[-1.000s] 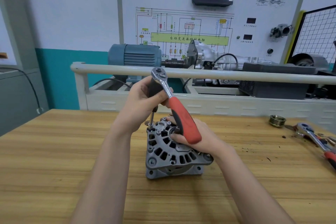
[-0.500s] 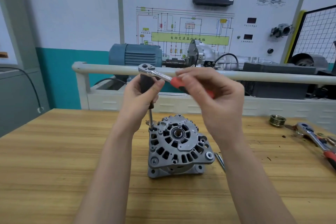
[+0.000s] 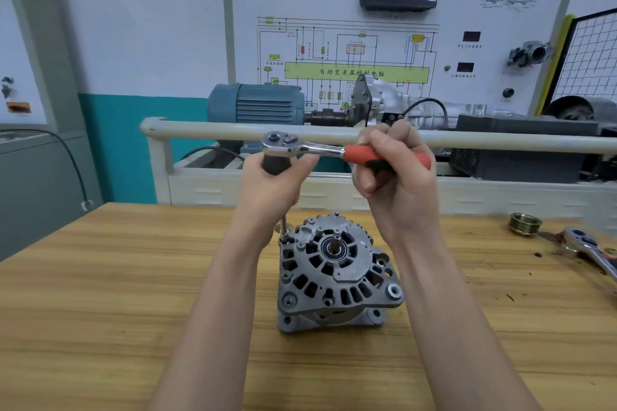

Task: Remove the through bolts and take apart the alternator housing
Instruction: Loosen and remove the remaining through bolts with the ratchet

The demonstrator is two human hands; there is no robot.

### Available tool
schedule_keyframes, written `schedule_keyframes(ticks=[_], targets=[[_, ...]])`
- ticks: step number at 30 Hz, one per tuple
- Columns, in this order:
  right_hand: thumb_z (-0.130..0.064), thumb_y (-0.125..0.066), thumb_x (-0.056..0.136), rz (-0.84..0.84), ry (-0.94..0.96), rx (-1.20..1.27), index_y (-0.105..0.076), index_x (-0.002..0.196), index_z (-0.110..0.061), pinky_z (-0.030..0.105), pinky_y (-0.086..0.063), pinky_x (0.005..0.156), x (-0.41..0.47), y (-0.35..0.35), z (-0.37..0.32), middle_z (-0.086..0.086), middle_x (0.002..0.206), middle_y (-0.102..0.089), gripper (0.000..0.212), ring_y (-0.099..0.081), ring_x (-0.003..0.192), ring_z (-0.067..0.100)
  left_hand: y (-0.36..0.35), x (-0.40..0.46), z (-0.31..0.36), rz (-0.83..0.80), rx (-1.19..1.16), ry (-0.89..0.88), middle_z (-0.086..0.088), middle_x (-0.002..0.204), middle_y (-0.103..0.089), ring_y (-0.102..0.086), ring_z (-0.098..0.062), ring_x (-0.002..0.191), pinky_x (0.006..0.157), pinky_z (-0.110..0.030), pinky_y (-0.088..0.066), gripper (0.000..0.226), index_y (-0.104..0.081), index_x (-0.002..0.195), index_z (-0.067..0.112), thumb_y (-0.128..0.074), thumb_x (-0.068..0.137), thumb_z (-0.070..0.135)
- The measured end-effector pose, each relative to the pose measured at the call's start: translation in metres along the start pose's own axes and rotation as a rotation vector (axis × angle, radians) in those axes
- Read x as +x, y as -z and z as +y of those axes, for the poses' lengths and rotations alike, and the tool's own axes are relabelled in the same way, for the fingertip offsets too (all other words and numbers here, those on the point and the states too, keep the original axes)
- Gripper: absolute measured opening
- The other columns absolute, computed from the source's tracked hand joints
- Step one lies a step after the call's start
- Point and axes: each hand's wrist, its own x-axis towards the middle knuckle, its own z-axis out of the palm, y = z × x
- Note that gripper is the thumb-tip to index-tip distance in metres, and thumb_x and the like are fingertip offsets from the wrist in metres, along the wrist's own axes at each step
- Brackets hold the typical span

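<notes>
Gripping ratchet wrench (image 3: 312,149): right hand (image 3: 395,177) on red handle, left hand (image 3: 273,187) steadying extension | alternator (image 3: 335,277) looks heavy, rigid; hold by housing rim.

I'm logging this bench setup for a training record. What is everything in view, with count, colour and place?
alternator: one, grey, upright mid-table
ratchet wrench: one, chrome with red handle, above the alternator
extension bar: one, steel, running down to the alternator's top left edge
pulley: one, brassy, table far right
second ratchet: one, chrome, right table edge
table: one, wooden
electric motor: one, blue, behind the rail
diagram board: one, white, back wall
left hand: grips the black part under the ratchet head
right hand: grips the red handle
</notes>
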Motion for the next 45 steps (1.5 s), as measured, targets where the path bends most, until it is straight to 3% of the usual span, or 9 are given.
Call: schedule_keyframes(ticks=[6, 10, 14, 18, 25, 33, 37, 42, 45], targets=[[0.001, -0.061, 0.078, 0.06, 0.375, -0.148, -0.045, 0.066, -0.013, 0.018, -0.037, 0.035, -0.016, -0.015, 0.009, 0.0, 0.066, -0.058, 0.024, -0.051, 0.039, 0.01, -0.017, 0.001, -0.003, 0.259, 0.031, -0.004, -0.005, 0.052, -0.037, -0.03, -0.016, 0.051, 0.05, -0.025, -0.027, 0.034, -0.046, 0.057, 0.013, -0.067, 0.083, 0.012], [-0.008, -0.066, 0.087, 0.364, 0.025, 0.02, -0.052, 0.065, -0.013, 0.017, -0.034, 0.034, -0.002, -0.01, 0.003, 0.002, 0.052, -0.057, 0.027, -0.045, 0.033, 0.009, 0.004, 0.001, -0.002, -0.171, 0.023, -0.094, 0.005, 0.041, -0.039, -0.034, -0.013, 0.038, 0.042, -0.019, -0.032, 0.039, -0.047, 0.049, 0.017, -0.069, 0.08, 0.011], [-0.022, -0.059, 0.092, 0.283, -0.202, 0.046, -0.062, 0.06, -0.014, 0.018, -0.035, 0.036, 0.004, -0.001, 0.005, 0.0, 0.05, -0.053, 0.033, -0.042, 0.035, 0.009, 0.012, -0.004, 0.0, -0.52, 0.093, -0.079, 0.003, 0.04, -0.039, -0.032, -0.017, 0.036, 0.042, -0.021, -0.031, 0.035, -0.048, 0.045, 0.022, -0.074, 0.068, 0.028], [-0.009, -0.058, 0.086, 0.127, -0.101, -0.029, -0.041, 0.047, -0.021, 0.014, -0.017, 0.034, -0.001, 0.0, 0.006, -0.008, 0.034, -0.029, 0.044, -0.017, 0.028, 0.006, 0.003, -0.005, 0.003, -0.357, 0.047, -0.043, 0.01, 0.041, -0.034, -0.026, -0.01, 0.038, 0.041, -0.019, -0.025, 0.039, -0.049, 0.043, 0.023, -0.069, 0.076, 0.016], [-0.004, -0.056, 0.079, 0.235, 0.239, -0.141, -0.047, 0.049, -0.027, 0.019, -0.024, 0.044, -0.012, -0.019, 0.018, -0.006, 0.041, -0.035, 0.039, -0.026, 0.035, 0.011, -0.022, -0.002, 0.0, 0.148, 0.07, 0.014, 0.006, 0.045, -0.034, -0.028, -0.008, 0.044, 0.044, -0.022, -0.027, 0.035, -0.043, 0.055, 0.015, -0.064, 0.083, 0.009], [-0.014, -0.048, 0.086, 0.048, -0.465, 0.147, -0.033, 0.045, -0.014, 0.014, -0.014, 0.027, 0.008, 0.005, -0.007, -0.009, 0.028, -0.021, 0.043, -0.016, 0.023, 0.003, 0.009, -0.009, 0.007, -0.621, 0.22, -0.133, -0.002, 0.043, -0.043, -0.038, -0.021, 0.04, 0.043, -0.028, -0.032, 0.036, -0.05, 0.05, 0.012, -0.075, 0.071, 0.026], [-0.007, -0.042, 0.092, 0.219, -0.298, 0.174, -0.033, 0.041, -0.018, 0.015, -0.014, 0.029, 0.004, -0.001, -0.002, -0.008, 0.029, -0.019, 0.052, -0.014, 0.025, 0.005, -0.005, -0.011, 0.009, -0.457, 0.069, -0.096, 0.01, 0.044, -0.033, -0.026, -0.008, 0.04, 0.041, -0.018, -0.024, 0.038, -0.049, 0.047, 0.024, -0.069, 0.078, 0.016], [-0.004, -0.053, 0.076, 0.4, 0.088, 0.101, -0.03, 0.057, -0.015, 0.015, -0.018, 0.036, -0.015, -0.027, 0.02, -0.006, 0.034, -0.023, 0.032, -0.017, 0.03, 0.009, -0.025, -0.007, 0.004, 0.109, -0.009, -0.103, 0.015, 0.039, -0.032, -0.025, -0.003, 0.041, 0.042, -0.017, -0.024, 0.053, -0.041, 0.043, 0.024, -0.064, 0.084, 0.001], [0.0, -0.052, 0.079, 0.411, 0.088, 0.078, -0.029, 0.055, -0.016, 0.016, -0.017, 0.037, -0.013, -0.027, 0.016, -0.006, 0.035, -0.022, 0.037, -0.016, 0.03, 0.009, -0.025, -0.006, 0.001, 0.078, 0.031, -0.122, 0.013, 0.041, -0.031, -0.025, -0.004, 0.042, 0.043, -0.017, -0.023, 0.05, -0.04, 0.045, 0.023, -0.064, 0.084, 0.001]])
